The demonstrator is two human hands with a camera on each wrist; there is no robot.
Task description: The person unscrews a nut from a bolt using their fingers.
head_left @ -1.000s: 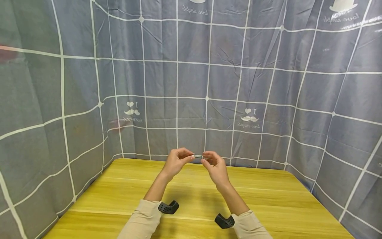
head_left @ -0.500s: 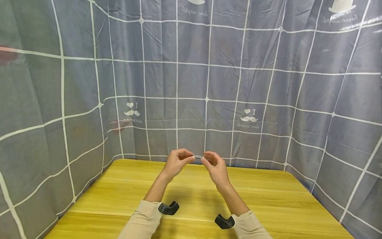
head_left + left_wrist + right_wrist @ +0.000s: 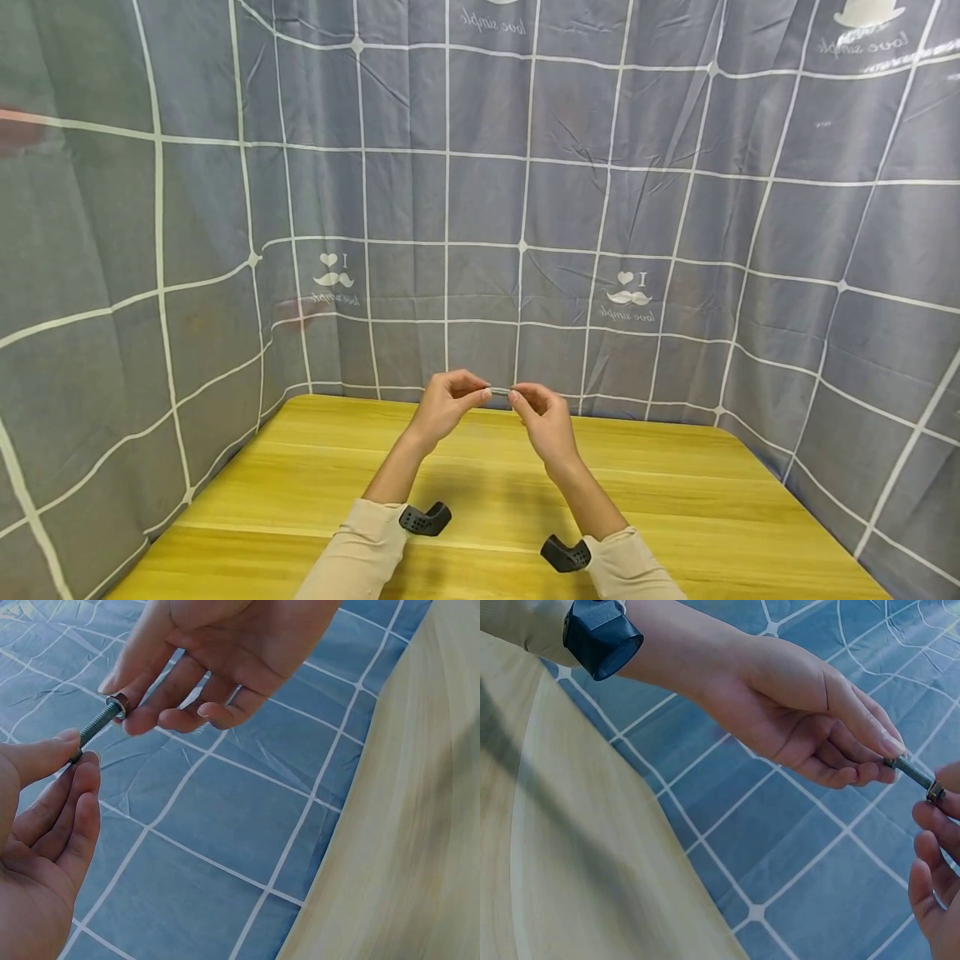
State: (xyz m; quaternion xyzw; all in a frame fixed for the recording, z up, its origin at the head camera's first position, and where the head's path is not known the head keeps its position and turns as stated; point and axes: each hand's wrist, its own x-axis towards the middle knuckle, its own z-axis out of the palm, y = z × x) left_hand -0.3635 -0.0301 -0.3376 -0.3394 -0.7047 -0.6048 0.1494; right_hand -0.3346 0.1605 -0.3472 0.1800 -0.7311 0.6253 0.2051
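Note:
A threaded metal bolt [image 3: 99, 725] is held level between both hands, above the far part of the table. My left hand [image 3: 437, 414] pinches one end of it between thumb and fingertips, which cover that end. At the other end sits a ring-like metal nut [image 3: 120, 704], pinched by the thumb and forefinger of my right hand [image 3: 551, 427]. In the right wrist view a short smooth-looking length of the bolt [image 3: 913, 772] shows between the hands, with the nut [image 3: 935, 793] at the right fingers. The other fingers of the right hand are loosely bent, off the bolt.
The yellow wood-grain table [image 3: 480, 483] lies below the hands. A grey curtain [image 3: 480, 200] with a white grid hangs behind it and along both sides. Black wrist mounts [image 3: 426, 519] sit at the ends of the beige sleeves [image 3: 360, 542].
The right thumb and fingers have shifted slightly at the nut end of the bolt. The left hand keeps its pinch, and both arms stay nearly in place.

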